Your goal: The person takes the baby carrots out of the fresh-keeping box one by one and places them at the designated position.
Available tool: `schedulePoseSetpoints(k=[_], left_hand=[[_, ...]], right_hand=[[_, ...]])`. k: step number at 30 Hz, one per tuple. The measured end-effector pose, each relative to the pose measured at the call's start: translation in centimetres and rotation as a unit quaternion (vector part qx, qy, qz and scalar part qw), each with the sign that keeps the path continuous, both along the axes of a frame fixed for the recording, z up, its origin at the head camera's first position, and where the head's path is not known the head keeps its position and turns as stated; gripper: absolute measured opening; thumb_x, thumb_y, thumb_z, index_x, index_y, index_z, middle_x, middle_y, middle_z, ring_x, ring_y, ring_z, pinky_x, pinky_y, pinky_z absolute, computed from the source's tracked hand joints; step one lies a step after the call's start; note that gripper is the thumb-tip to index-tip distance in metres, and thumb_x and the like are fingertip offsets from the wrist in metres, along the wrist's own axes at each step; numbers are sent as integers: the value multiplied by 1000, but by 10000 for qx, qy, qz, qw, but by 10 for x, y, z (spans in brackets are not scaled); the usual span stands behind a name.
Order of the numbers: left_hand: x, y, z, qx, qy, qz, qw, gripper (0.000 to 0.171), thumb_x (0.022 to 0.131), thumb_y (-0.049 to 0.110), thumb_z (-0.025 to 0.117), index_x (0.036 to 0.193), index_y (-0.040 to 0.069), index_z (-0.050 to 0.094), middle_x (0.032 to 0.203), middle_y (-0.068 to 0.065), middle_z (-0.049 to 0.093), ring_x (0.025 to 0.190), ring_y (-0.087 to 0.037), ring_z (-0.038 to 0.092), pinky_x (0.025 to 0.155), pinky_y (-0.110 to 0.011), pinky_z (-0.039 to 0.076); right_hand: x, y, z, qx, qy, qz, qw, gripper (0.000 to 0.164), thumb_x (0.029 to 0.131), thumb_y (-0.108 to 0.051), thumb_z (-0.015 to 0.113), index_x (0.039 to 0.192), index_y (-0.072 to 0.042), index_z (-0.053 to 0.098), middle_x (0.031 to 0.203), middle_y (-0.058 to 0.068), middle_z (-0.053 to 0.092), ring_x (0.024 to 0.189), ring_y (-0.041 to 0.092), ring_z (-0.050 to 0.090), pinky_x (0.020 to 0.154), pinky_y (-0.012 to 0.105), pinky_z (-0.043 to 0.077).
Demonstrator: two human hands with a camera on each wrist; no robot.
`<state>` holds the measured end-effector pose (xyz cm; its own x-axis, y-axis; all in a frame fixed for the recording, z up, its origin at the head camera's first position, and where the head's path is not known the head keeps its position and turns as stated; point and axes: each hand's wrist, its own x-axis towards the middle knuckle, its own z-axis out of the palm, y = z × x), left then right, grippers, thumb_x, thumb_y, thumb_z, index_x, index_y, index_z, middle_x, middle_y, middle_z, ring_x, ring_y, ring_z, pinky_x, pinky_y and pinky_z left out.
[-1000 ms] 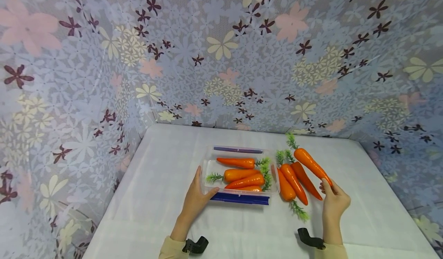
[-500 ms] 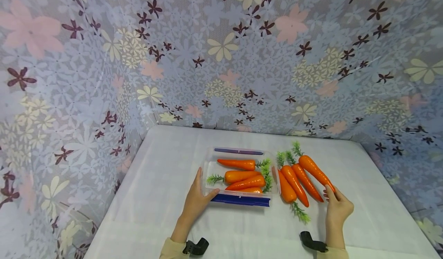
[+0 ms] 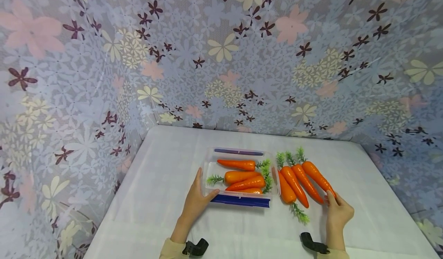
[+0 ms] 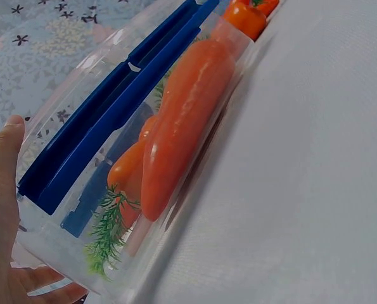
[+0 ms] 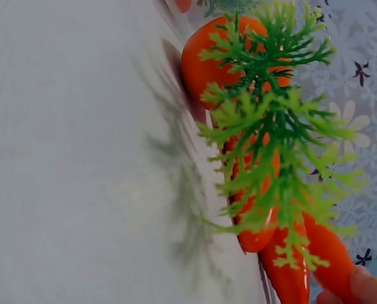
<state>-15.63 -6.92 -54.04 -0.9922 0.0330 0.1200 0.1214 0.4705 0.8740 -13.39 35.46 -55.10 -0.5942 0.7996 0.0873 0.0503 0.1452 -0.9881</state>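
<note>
My left hand (image 3: pixel 197 193) grips the left end of a clear plastic box (image 3: pixel 211 163) with blue side clips, thumb at the near rim. In the left wrist view the fingers (image 4: pixel 45 278) reach round the box's end. Several orange toy carrots (image 3: pixel 243 182) with green tops lie inside. My right hand (image 3: pixel 338 209) pinches the narrow tip of another carrot (image 3: pixel 316 175), its leafy top pointing away. That carrot lies at the right of a row of loose carrots (image 3: pixel 294 182). In the right wrist view, thumb and finger show at its tip (image 5: pixel 334 266).
A white-covered table (image 3: pixel 149 166) carries everything. Flower-patterned cloth (image 3: pixel 221 78) rises behind it and at both sides. One loose carrot (image 3: pixel 286 190) lies against the box's right end, its green top toward the near edge.
My right hand has come slightly nearer and lowered its carrot alongside the loose ones; the carrot's leafy top has come down beside theirs. My left hand stays at the box.
</note>
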Motion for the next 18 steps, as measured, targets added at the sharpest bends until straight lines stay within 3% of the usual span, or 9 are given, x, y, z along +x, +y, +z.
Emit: schedulePoseSetpoints(k=[9, 18], left_hand=[[1, 0, 0, -44, 26, -19, 10000, 100, 79, 47, 72, 153, 8, 16, 154, -20, 30, 138, -39, 35, 111, -56, 31], [-1, 0, -1, -82, 15, 0, 10000, 99, 80, 42, 73, 152, 7, 16, 154, -20, 30, 138, -38, 36, 112, -55, 31]], right_hand=[[3, 3, -4, 294, -327, -161, 9989, 40, 87, -15, 68, 113, 15, 61, 53, -41, 47, 53, -23, 46, 54, -2, 38], [4, 3, -6, 695, -1201, -235, 9900, 44, 87, -26, 67, 112, 11, 65, 52, -47, 33, 63, -22, 36, 67, 5, 31]])
